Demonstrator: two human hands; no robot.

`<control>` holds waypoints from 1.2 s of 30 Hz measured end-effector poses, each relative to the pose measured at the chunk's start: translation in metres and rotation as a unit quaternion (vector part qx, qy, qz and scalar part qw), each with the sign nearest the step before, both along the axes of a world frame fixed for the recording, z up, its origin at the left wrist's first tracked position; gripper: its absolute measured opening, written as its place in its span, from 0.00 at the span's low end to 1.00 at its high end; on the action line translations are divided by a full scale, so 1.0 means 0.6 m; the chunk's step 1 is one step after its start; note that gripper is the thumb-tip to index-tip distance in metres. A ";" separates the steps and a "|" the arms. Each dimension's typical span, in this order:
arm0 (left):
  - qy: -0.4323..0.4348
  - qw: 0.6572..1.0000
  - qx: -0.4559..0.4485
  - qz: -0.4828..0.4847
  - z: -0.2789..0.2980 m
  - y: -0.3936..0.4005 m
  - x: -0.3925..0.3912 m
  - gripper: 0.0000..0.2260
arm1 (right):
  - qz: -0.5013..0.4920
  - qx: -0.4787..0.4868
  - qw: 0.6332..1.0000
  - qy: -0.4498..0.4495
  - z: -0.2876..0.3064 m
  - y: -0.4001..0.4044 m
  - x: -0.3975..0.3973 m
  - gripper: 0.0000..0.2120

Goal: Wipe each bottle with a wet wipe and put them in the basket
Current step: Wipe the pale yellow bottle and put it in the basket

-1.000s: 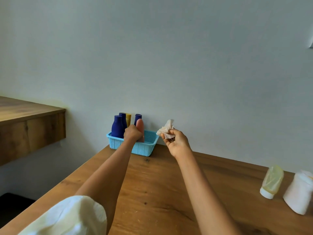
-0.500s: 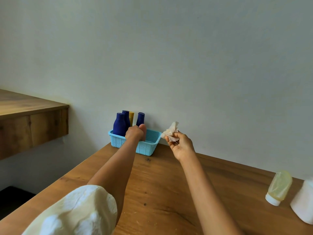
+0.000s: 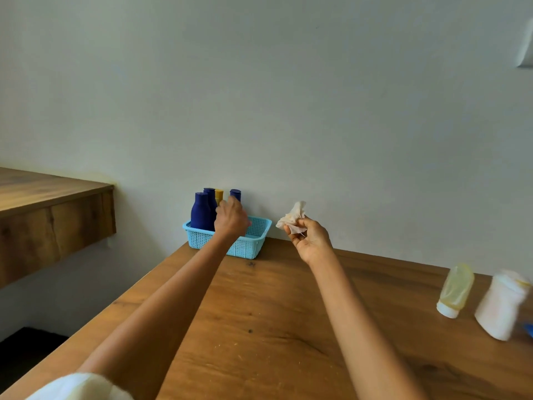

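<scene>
A light blue basket (image 3: 245, 247) stands at the table's far edge against the wall. Upright in it are two dark blue bottles (image 3: 201, 211), a yellow-capped one (image 3: 219, 194) and another blue-capped one (image 3: 235, 193). My left hand (image 3: 230, 220) is over the basket with its back toward me; its fingers reach in among the bottles and hide the pink bottle. My right hand (image 3: 312, 241) is raised just right of the basket and pinches a crumpled wet wipe (image 3: 292, 217). A translucent yellow bottle (image 3: 455, 290) and a white bottle (image 3: 501, 304) stand cap-down on the table at the right.
The wooden table (image 3: 259, 327) runs from me to the pale wall. A wooden shelf (image 3: 43, 203) juts out at the left, with a gap and dark floor between it and the table. A small blue thing (image 3: 529, 329) shows at the right edge.
My left hand lowered the pink bottle into the basket and now sits a little higher, covering it. My right hand with the wipe stayed beside the basket.
</scene>
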State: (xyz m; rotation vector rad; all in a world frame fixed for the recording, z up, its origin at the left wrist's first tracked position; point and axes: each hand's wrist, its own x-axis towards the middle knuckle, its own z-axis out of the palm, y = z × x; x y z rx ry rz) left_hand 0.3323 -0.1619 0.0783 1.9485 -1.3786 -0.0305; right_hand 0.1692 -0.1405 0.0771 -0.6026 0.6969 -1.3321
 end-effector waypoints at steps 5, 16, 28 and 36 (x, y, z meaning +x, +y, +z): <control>0.011 0.971 -0.216 -0.097 -0.004 0.041 -0.084 0.11 | -0.026 0.000 1.000 0.016 0.014 0.036 -0.029 0.15; 0.262 0.888 0.058 -0.374 -0.096 0.066 -0.371 0.22 | -0.137 -0.046 0.985 0.095 0.091 0.083 -0.223 0.17; 0.205 0.884 0.058 -0.417 -0.132 0.065 -0.581 0.17 | -0.159 -0.012 0.983 0.090 0.047 0.060 -0.330 0.15; 0.329 0.876 0.029 -0.352 -0.153 0.035 -0.548 0.16 | -0.147 -0.013 0.988 0.041 0.038 0.044 -0.331 0.13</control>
